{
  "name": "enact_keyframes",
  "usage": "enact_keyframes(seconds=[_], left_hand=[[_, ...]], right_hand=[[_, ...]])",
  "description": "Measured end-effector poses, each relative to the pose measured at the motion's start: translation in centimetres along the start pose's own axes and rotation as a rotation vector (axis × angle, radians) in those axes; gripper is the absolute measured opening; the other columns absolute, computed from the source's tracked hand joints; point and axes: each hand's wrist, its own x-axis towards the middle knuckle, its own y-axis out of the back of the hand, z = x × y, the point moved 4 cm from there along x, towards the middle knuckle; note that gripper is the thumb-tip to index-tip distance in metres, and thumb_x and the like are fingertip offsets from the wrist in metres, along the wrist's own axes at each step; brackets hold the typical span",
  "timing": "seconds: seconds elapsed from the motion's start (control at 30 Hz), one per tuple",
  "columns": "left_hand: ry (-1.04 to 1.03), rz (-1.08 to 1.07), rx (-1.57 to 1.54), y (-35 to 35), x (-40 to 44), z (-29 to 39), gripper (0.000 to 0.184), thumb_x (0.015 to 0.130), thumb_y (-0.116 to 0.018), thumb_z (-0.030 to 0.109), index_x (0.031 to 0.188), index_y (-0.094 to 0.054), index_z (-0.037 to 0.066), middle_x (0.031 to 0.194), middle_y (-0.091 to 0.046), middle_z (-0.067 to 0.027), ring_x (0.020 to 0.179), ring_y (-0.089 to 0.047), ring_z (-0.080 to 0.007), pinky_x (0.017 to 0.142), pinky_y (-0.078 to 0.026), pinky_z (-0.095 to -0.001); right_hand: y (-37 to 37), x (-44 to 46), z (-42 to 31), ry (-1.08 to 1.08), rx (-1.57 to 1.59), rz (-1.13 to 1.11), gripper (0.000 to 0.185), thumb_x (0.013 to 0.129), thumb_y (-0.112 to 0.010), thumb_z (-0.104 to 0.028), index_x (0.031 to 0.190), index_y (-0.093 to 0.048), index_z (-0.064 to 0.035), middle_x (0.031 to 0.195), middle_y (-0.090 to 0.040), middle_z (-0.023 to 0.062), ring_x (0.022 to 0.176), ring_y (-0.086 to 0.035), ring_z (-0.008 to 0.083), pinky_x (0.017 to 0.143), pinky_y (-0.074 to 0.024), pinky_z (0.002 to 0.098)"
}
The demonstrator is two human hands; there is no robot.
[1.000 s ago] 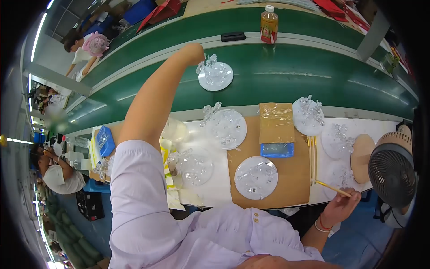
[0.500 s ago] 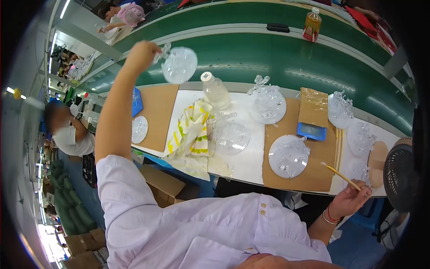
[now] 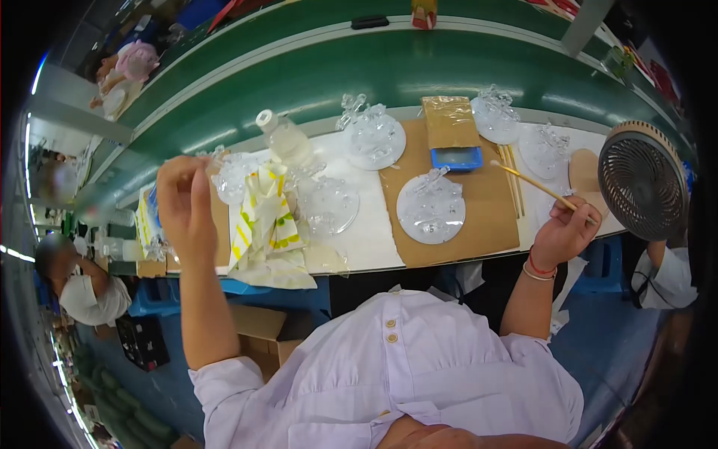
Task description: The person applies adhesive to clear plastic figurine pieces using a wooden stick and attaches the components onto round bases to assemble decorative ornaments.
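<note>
At the left side of the table my left hand (image 3: pixel 187 202) is raised, its fingers closed on the clear plastic part of a round clear disc piece (image 3: pixel 234 177), which hangs just right of the fingers. My right hand (image 3: pixel 566 230) grips a thin yellow brush (image 3: pixel 542 187) that slants up to the left, its pale tip above the brown cardboard (image 3: pixel 493 232). Below and left of that tip, a clear disc piece (image 3: pixel 431 208) lies on the cardboard. Another disc with clear parts (image 3: pixel 375 140) stands farther back.
A yellow-and-white cloth (image 3: pixel 265 224) lies near a clear bottle (image 3: pixel 286 142). A cardboard-topped blue box (image 3: pixel 452 135), wooden sticks (image 3: pixel 511 183) and more clear discs (image 3: pixel 544 150) are on the table. A fan (image 3: pixel 643 179) stands at right; a seated person (image 3: pixel 90 292) is at left.
My left hand has brought the disc piece from over the green surface back towards me, to the table's left side. The camera view has shifted. My right hand still holds the brush.
</note>
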Motion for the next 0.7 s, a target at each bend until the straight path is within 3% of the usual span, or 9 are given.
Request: enact_keyframes(seconds=[0.03,0.07,0.1,0.13,0.2,0.33,0.7], left_hand=[[-0.115,0.013,-0.324,-1.6,-1.4,4.5,0.014,0.090,-0.058,0.012,0.100,-0.053,0.004,0.098,-0.051,-0.0118,0.094,-0.056,-0.0258,0.084,-0.049,-0.0400],[-0.127,-0.021,-0.720,-2.6,-2.9,8.0,0.026,0.095,-0.054,0.031,0.097,-0.052,0.005,0.095,-0.049,-0.0133,0.093,-0.057,-0.0286,0.080,-0.051,-0.0460],[-0.108,-0.034,-0.942,-4.3,-3.9,11.9,0.037,0.096,-0.049,0.043,0.096,-0.050,0.006,0.093,-0.049,-0.0130,0.089,-0.058,-0.0301,0.073,-0.054,-0.0462],[-0.116,-0.126,-1.218,-6.2,-4.4,14.7,0.040,0.093,-0.055,0.044,0.102,-0.046,0.006,0.094,-0.043,-0.0095,0.090,-0.049,-0.0259,0.072,-0.054,-0.0387],[-0.061,-0.052,-1.566,-8.9,-5.4,18.7,0.030,0.094,-0.056,0.031,0.103,-0.045,0.004,0.093,-0.043,-0.0117,0.086,-0.048,-0.0266,0.071,-0.053,-0.0360],[-0.093,0.063,-1.558,-7.9,-8.0,21.0,0.027,0.093,-0.056,0.029,0.101,-0.045,0.005,0.093,-0.043,-0.0107,0.084,-0.048,-0.0255,0.069,-0.052,-0.0354],[-0.098,0.348,-1.725,-6.4,-13.0,27.0,0.016,0.091,-0.055,0.019,0.096,-0.045,0.007,0.091,-0.042,-0.0071,0.079,-0.049,-0.0213,0.061,-0.050,-0.0333]], right_hand=[[0.1,0.1,0.2,0.015,0.000,0.005,0.015,0.099,-0.047,-0.017,0.093,-0.046,-0.0036,0.074,-0.057,0.0130,0.058,-0.045,0.0137,0.053,-0.0396,0.0256],[0.2,0.1,0.2,0.000,0.013,-0.015,0.015,0.099,-0.047,-0.017,0.093,-0.046,-0.0036,0.074,-0.057,0.0130,0.058,-0.045,0.0137,0.053,-0.0396,0.0256],[0.2,0.1,0.1,0.018,0.027,-0.031,0.015,0.099,-0.047,-0.017,0.093,-0.046,-0.0035,0.075,-0.058,0.0138,0.058,-0.046,0.0141,0.054,-0.0403,0.0256],[0.2,0.0,0.0,0.036,0.041,-0.052,0.014,0.099,-0.047,-0.017,0.094,-0.046,-0.0034,0.075,-0.058,0.0146,0.058,-0.046,0.0144,0.054,-0.0411,0.0257],[0.6,-0.3,-0.2,0.040,0.053,-0.099,0.013,0.098,-0.048,-0.016,0.095,-0.046,-0.0035,0.077,-0.059,0.0164,0.058,-0.047,0.0151,0.054,-0.0418,0.0262],[2.0,-0.7,-1.9,0.183,0.005,-0.211,0.011,0.098,-0.047,-0.012,0.099,-0.042,-0.0018,0.078,-0.057,0.0177,0.059,-0.046,0.0155,0.056,-0.0434,0.0273],[4.6,-0.8,-4.2,0.119,-0.005,-0.160,0.013,0.096,-0.051,-0.015,0.097,-0.045,-0.0035,0.080,-0.060,0.0127,0.059,-0.051,0.0140,0.054,-0.0441,0.0250]])
